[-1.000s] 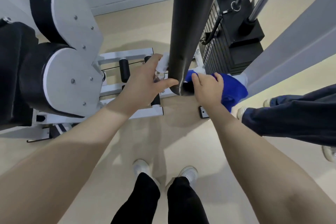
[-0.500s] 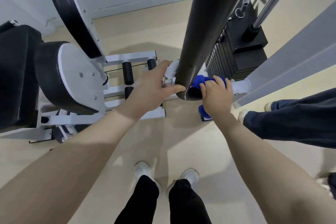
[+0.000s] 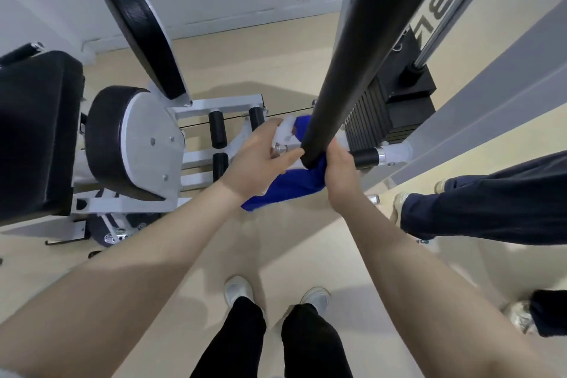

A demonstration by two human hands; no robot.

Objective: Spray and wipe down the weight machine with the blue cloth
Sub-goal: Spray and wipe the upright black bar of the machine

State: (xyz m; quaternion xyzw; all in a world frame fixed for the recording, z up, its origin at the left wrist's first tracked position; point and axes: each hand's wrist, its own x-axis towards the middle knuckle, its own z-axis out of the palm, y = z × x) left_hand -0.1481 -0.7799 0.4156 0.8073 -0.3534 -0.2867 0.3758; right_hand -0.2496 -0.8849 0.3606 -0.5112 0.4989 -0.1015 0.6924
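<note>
1. Blue cloth: bunched under the black padded bar's lower end.
2. Right hand: clenched on cloth.
3. Left hand: curled around a white spray bottle.
4. Advice: wrap cloth fully around the bar end, wiping firmly.
</note>
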